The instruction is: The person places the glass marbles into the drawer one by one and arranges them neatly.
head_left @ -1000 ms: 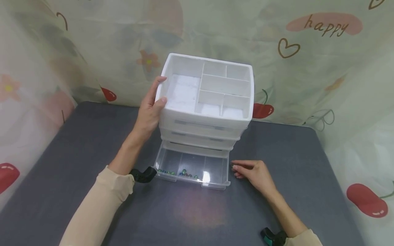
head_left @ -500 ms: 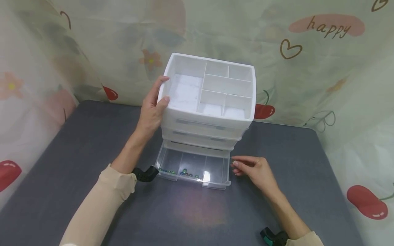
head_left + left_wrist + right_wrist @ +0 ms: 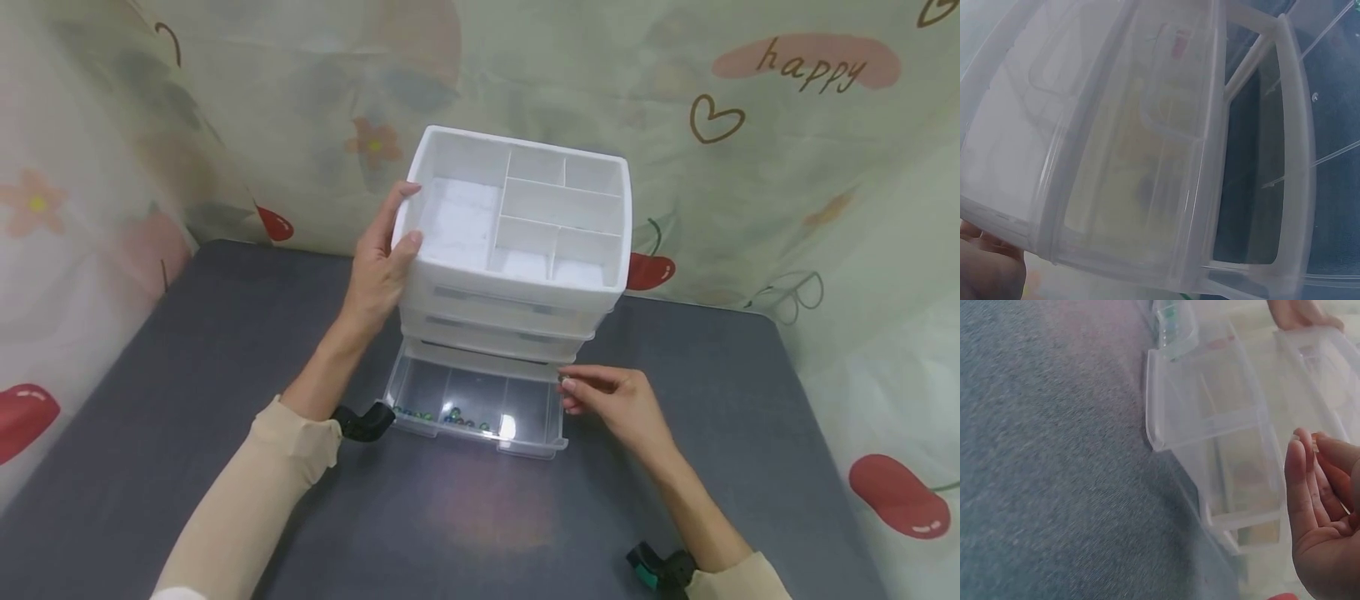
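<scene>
A white plastic drawer organizer point(image 3: 510, 287) has a divided top tray. My left hand point(image 3: 382, 262) grips the tray's left rim, thumb at the front corner and fingers on the side. Its lowest clear drawer point(image 3: 525, 408) is pulled out. Several green, blue and reddish marbles point(image 3: 455, 414) lie along the drawer's front, in the left and middle compartments. My right hand point(image 3: 618, 400) is beside the drawer's right wall, near its back end. Between thumb and fingertips it pinches a small marble, mostly hidden; an orange bit of it point(image 3: 1315, 435) shows in the right wrist view.
The organizer stands on a dark grey table point(image 3: 285, 492). Behind it hangs a patterned curtain point(image 3: 525, 67) with cherries, hearts and lettering. The two upper drawers point(image 3: 498, 321) are closed. A black wrist device point(image 3: 365, 422) on the left wrist is close to the drawer's front left corner.
My right hand has moved back along the drawer's right side, closer to the organizer's body, still pinching. My left hand keeps its grip on the rim. The whole view has shifted slightly.
</scene>
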Available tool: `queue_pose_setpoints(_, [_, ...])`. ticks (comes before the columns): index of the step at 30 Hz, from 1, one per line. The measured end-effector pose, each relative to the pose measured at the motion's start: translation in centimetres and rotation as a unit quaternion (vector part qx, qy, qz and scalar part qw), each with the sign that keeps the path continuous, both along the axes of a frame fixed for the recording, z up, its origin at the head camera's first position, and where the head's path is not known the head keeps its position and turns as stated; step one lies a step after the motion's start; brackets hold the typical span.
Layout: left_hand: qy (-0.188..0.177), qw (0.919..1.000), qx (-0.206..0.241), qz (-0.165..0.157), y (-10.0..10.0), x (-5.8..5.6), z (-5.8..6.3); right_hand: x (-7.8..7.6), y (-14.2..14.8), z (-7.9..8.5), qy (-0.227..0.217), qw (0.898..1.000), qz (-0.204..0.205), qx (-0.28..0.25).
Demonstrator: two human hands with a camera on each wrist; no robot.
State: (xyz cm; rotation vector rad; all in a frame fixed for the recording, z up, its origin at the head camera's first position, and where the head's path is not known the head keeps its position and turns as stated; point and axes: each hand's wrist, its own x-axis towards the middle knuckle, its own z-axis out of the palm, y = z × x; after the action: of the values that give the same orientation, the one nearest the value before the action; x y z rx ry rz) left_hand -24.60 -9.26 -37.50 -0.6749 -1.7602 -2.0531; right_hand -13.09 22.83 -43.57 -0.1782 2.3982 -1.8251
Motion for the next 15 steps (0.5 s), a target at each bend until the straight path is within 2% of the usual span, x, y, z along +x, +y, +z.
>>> queue_pose_setpoints(15, [0.006, 0.9999, -0.015, 0.002, 0.1, -0.2, 0.0, -1.1, -2.3, 0.7, 0.013, 0.998, 0.042, -0.049])
